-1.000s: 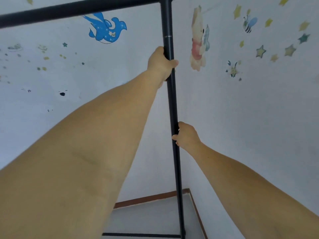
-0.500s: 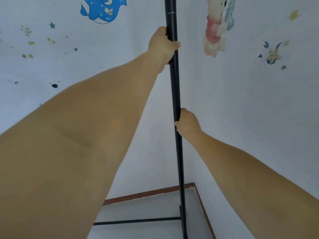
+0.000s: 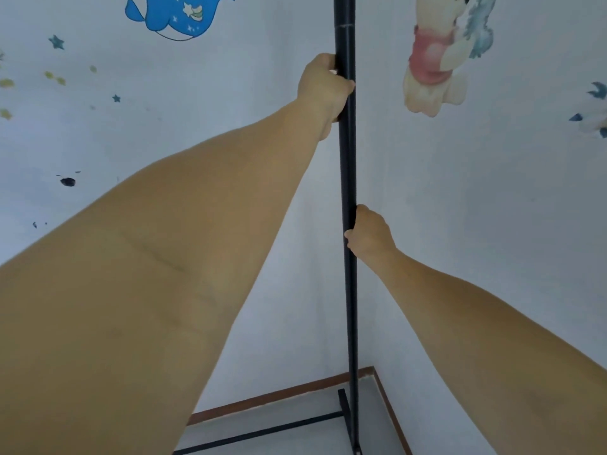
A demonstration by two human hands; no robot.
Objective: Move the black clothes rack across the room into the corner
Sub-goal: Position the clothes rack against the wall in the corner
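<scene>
In the head view, the black clothes rack (image 3: 348, 178) shows only as one upright pole and part of its base. The pole's top runs out of the picture above, so the hanging bar is cut off. The lower crossbar (image 3: 262, 431) disappears behind the left forearm, and the foot of the pole is clipped by the bottom edge. Most of the fingers of both hands are hidden behind the pole or behind the hands' own backs. The blue dolphin sticker (image 3: 179, 14) left of the pole and the bear sticker (image 3: 433, 67) right of it are both cut at the top. A further sticker (image 3: 591, 110) far right of the pole is too blurred to make out.

Compared with half a second ago, the view has tipped downward. More of the floor (image 3: 295, 412) and the crossbar now show at the pole's foot, and a short base foot (image 3: 343, 402) has come into sight beside it. Both hands sit a little lower in the picture but grip the same spots on the pole.

The left hand (image 3: 323, 90) is closed around the pole high up, from its left side, with the thumb tip lying across the pole's front. The right hand (image 3: 369, 233) is closed around the pole from its right side, well below the left hand. The pole stands upright directly in front of the room corner, where the brown skirting (image 3: 279, 397) of the two walls meets just behind its base.
</scene>
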